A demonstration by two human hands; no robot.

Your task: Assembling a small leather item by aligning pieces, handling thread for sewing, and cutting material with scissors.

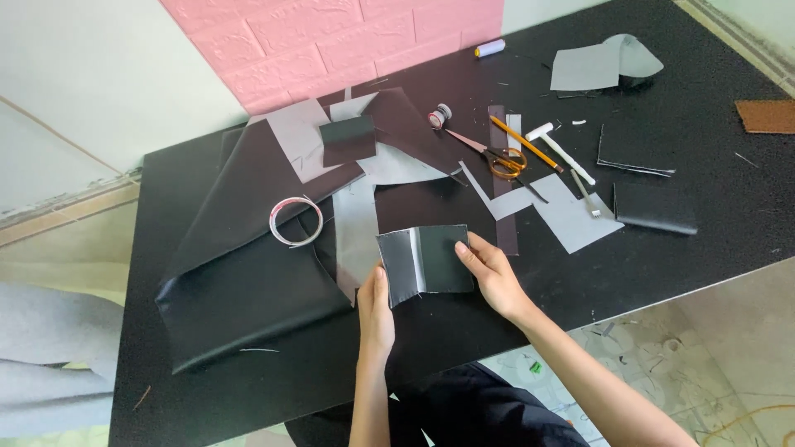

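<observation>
Both hands hold a small folded piece of dark leather-like material point(424, 263) with a grey inner face, just above the black table point(679, 240). My left hand point(376, 308) grips its lower left corner. My right hand point(489, 273) pinches its right edge with the thumb on top. The piece is open like a booklet, its grey half on the left and its black half on the right.
A large dark sheet point(248, 248) lies to the left with a tape roll point(296, 222) on it. Behind are grey cut pieces point(571, 217), orange-handled scissors point(497, 157), a pencil point(523, 142), a white tool point(563, 153), and black folded pieces point(654, 207) to the right. A pink wall point(331, 41) stands behind.
</observation>
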